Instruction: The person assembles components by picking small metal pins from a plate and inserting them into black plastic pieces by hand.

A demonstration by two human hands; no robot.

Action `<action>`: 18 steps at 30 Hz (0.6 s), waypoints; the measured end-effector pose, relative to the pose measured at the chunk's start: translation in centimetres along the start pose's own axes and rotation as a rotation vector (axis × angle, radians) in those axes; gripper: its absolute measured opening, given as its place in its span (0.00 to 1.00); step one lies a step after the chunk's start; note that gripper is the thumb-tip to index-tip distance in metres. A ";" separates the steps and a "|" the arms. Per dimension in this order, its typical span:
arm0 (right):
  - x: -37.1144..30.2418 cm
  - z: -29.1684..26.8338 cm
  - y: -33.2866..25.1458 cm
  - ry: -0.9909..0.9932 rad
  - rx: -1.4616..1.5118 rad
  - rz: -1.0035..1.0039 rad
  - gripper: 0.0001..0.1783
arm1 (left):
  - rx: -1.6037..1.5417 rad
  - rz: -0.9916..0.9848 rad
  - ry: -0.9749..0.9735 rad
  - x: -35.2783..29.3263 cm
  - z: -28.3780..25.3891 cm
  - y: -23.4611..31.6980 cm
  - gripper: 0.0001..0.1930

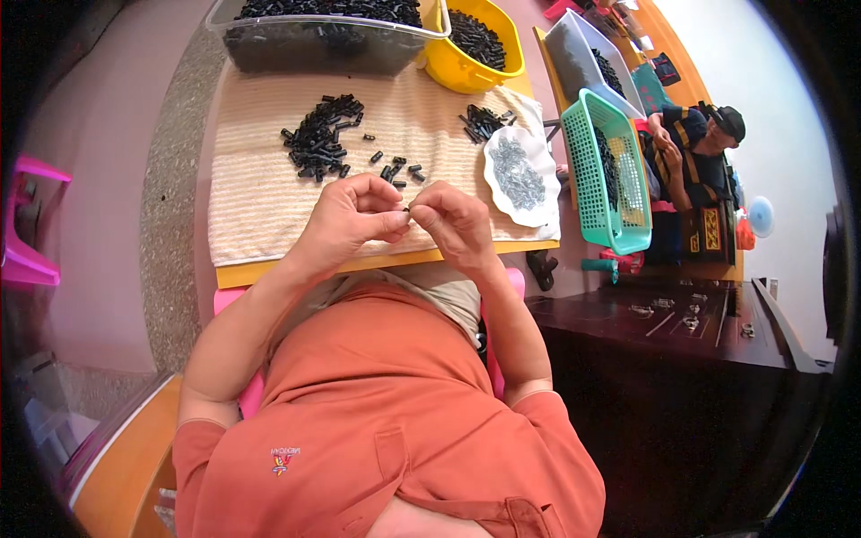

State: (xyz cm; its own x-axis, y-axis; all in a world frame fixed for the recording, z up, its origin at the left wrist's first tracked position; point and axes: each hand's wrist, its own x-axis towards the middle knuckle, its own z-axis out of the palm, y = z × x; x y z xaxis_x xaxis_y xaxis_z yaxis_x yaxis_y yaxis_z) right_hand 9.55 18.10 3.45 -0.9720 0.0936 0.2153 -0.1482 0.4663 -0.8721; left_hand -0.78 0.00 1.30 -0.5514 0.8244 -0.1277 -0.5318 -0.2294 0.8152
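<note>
black piece (406, 210) pinched by left hand (359, 215), right hand (455, 224); lettered logo (282, 462) on shirt (359, 377)

Small printed lettering (286, 451), one short word, stands upside down to the camera on the chest of the orange-red shirt (350, 394), with a little colourful emblem (282, 464) right beside it; marks on the orange-yellow panel (712, 230) near the co-worker (695, 148) are too small to make out

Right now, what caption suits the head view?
Left hand and right hand hold a small black piece above a striped towel.
</note>
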 end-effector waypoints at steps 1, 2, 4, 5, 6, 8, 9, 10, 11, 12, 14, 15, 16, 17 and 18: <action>-0.1 0.0 0.4 0.000 0.016 -0.007 0.02 | 0.012 -0.005 -0.007 0.0 0.0 0.1 0.10; -0.1 0.1 0.4 -0.002 0.018 -0.009 0.02 | 0.027 -0.008 -0.012 0.0 0.0 0.2 0.10; -0.2 0.2 0.4 0.030 0.076 -0.005 0.04 | 0.038 -0.008 -0.014 -0.1 0.0 0.3 0.10; -0.3 0.2 0.3 0.029 0.075 -0.003 0.04 | 0.047 -0.012 -0.021 -0.1 0.0 0.3 0.10; -0.3 0.3 0.2 0.046 0.140 0.017 0.05 | 0.045 -0.013 -0.020 -0.1 0.1 0.4 0.10; -0.4 0.5 0.1 0.061 0.205 0.037 0.05 | 0.049 -0.053 -0.020 -0.1 0.3 0.6 0.11; -0.5 0.7 0.2 0.061 0.205 0.049 0.05 | 0.048 -0.053 -0.018 -0.1 0.2 0.5 0.11; -0.5 0.8 0.3 0.061 0.204 0.060 0.05 | 0.047 -0.039 -0.026 0.0 0.1 0.3 0.11; -0.6 0.9 0.3 0.059 0.205 0.060 0.05 | 0.046 -0.026 -0.034 0.0 0.1 0.1 0.11; -0.6 1.0 0.4 0.060 0.233 0.077 0.05 | 0.045 -0.026 -0.033 -0.1 0.1 0.2 0.11; -0.8 1.1 0.5 0.059 0.262 0.094 0.05 | 0.057 -0.031 -0.035 -0.1 0.2 0.3 0.11; -0.8 1.1 0.7 0.067 0.227 0.078 0.05 | 0.058 -0.031 -0.033 -0.2 0.2 0.3 0.11; -0.9 1.1 0.7 0.075 0.192 0.061 0.05 | 0.053 -0.031 -0.033 -0.2 0.2 0.3 0.11; -0.9 1.3 0.7 0.074 0.193 0.061 0.05 | 0.048 -0.031 -0.033 -0.2 0.2 0.3 0.11; -0.9 1.6 0.6 0.109 0.193 0.061 0.05 | 0.048 -0.031 -0.032 -0.2 0.2 0.2 0.11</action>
State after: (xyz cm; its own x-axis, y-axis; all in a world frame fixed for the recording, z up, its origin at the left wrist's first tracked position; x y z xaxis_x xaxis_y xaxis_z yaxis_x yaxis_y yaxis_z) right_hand 10.09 16.90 2.06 -0.9564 0.2158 0.1966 -0.1321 0.2807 -0.9507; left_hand -0.69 -0.13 1.58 -0.5139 0.8470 -0.1357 -0.5162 -0.1791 0.8375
